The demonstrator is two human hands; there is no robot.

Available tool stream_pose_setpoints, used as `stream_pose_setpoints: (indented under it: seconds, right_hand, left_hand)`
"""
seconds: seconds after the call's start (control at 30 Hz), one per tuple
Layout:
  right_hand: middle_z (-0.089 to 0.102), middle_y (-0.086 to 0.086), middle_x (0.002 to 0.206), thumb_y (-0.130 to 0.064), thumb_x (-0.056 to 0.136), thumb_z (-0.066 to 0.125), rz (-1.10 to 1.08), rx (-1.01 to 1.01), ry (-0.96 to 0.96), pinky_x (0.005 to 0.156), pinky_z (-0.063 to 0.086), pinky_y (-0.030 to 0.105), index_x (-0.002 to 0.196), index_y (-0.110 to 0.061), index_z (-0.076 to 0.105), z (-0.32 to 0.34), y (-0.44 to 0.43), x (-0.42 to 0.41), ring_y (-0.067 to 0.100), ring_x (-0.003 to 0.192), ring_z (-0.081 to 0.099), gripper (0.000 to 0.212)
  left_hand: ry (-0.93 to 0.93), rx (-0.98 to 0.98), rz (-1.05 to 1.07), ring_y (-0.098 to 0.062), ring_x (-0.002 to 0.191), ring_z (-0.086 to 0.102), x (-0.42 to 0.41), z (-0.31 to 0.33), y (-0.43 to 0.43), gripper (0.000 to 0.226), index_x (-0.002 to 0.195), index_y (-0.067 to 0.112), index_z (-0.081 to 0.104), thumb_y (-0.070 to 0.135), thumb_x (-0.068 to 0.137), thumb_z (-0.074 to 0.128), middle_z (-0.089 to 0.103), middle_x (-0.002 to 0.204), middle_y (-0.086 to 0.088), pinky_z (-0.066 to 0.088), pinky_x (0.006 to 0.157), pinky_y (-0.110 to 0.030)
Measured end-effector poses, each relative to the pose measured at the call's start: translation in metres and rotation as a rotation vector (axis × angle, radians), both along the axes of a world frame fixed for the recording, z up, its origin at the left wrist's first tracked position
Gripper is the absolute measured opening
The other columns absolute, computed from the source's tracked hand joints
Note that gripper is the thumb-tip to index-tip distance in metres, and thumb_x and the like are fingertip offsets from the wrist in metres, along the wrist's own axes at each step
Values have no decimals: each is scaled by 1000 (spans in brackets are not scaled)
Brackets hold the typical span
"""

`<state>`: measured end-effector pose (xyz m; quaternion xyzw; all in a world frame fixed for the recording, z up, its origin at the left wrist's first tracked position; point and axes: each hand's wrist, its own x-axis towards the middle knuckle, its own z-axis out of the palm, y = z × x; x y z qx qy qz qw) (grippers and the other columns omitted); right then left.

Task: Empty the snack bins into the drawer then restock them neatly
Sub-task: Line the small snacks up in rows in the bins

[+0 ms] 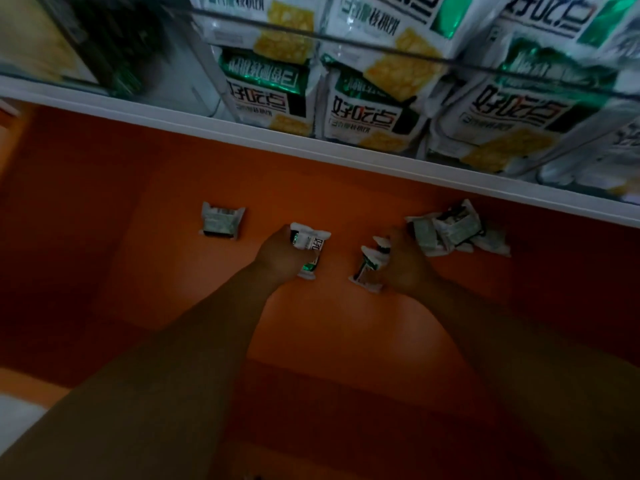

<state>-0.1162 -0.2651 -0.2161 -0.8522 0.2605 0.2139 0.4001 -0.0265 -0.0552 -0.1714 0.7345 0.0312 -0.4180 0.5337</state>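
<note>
Down on the orange drawer floor (138, 271) both bare arms reach in from the bottom edge, light is dim. Left hand (278, 252) is curled around a small white-and-green snack packet (309, 249), fingers closed on its left side, packet sticking out to the right of the hand and touching the floor. Right hand (403, 261) is closed on a second packet (370, 268), which stands tilted on its edge at the hand's left side; fingers wrapped over the top, so the grip detail is partly hidden. Just beyond the right hand, touching or nearly touching its fingertips, lies a loose pile of packets (457, 233) overlapping each other against the drawer's far side. A single packet (221, 221) lies flat by itself, well apart to the left of the left hand. Above the drawer a white ledge (311, 140) runs across, and on it sits a clear bin (381, 39) stocked with larger white-green cracker bags (367, 109) standing in rows, print upside down from this angle. Top left corner is blurred, cannot tell what is there
</note>
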Motion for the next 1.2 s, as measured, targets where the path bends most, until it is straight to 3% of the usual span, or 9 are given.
stream_pose_setpoints:
  seconds: [0.1, 0.2, 0.33, 0.63, 0.73, 0.9, 1.07, 1.13, 1.2]
  right_hand:
    - [35, -6, 147, -20, 70, 86, -211, 199, 41, 89, 48, 28, 144, -15, 29, 33, 3, -15, 16, 125, 49, 93]
    - [52, -5, 129, -28, 74, 83, -326, 343, -57, 59, 53, 19, 139, -17, 39, 80, 7, -28, 10, 84, 68, 79]
    - [73, -5, 93, -23, 79, 77, -361, 471, -240, 59, 49, 11, 117, -17, 57, 149, 9, -54, 0, 72, 69, 43]
    - [64, -3, 124, -68, 64, 75, -394, 491, -496, 92, 54, 46, 131, -29, 51, 274, -8, -113, 19, 108, 65, 81]
    - [50, -5, 142, -71, 68, 69, -354, 477, -522, 100, 48, 46, 142, -33, 39, 311, -12, -128, 18, 122, 56, 89]
    - [29, -9, 156, -62, 75, 62, -316, 303, -579, 97, 37, 36, 151, -29, 25, 347, -28, -139, 20, 138, 37, 91]
    - [56, 8, 125, -41, 69, 74, -354, 440, -583, 67, 56, 31, 118, -33, 58, 368, -52, -131, 26, 106, 62, 52]
    - [52, 11, 120, -30, 74, 74, -388, 530, -615, 67, 58, 35, 114, -37, 59, 368, -63, -125, 29, 96, 63, 43]
    - [48, 9, 113, -22, 84, 70, -389, 534, -624, 73, 59, 39, 115, -39, 58, 366, -74, -119, 29, 85, 60, 37]
  left_hand:
    - [-17, -9, 56, -12, 106, 58, -11, 27, -6, 25, 96, 19, 53, -6, 94, 55, 63, 127, 2, 61, 70, -36]
    - [-29, -40, 74, -17, 113, 56, -25, 60, -18, 18, 101, 20, 54, 2, 97, 55, 60, 120, 7, 61, 62, -27]
    - [-83, -25, 87, -22, 99, 68, -54, 107, -33, 22, 116, 31, 55, 25, 95, 61, 66, 118, -1, 57, 87, -48]
    - [60, -531, 105, -17, 84, 73, -125, 235, -68, 41, 123, 22, 54, 28, 85, 67, 71, 111, -6, 58, 62, -34]
    - [45, -565, 50, -18, 78, 70, -127, 262, -75, 48, 124, 21, 56, 26, 79, 72, 70, 110, -6, 55, 62, -34]
    - [-21, -541, 42, -25, 121, 57, -118, 287, -87, 101, 140, 20, 43, 36, 52, 92, 53, 142, -6, 47, 102, -52]
    - [-35, -490, 77, -43, 135, 40, -102, 304, -107, 113, 156, 26, 8, 30, 69, 81, 19, 162, -3, 54, 80, -45]
    - [-59, -485, 104, -41, 116, 57, -93, 304, -112, 104, 156, 28, 6, 26, 80, 76, 30, 158, -6, 48, 66, -40]
    - [-109, -490, 127, -29, 65, 61, -88, 306, -115, 94, 156, 28, 8, 24, 87, 71, 54, 132, -16, 46, 67, -42]
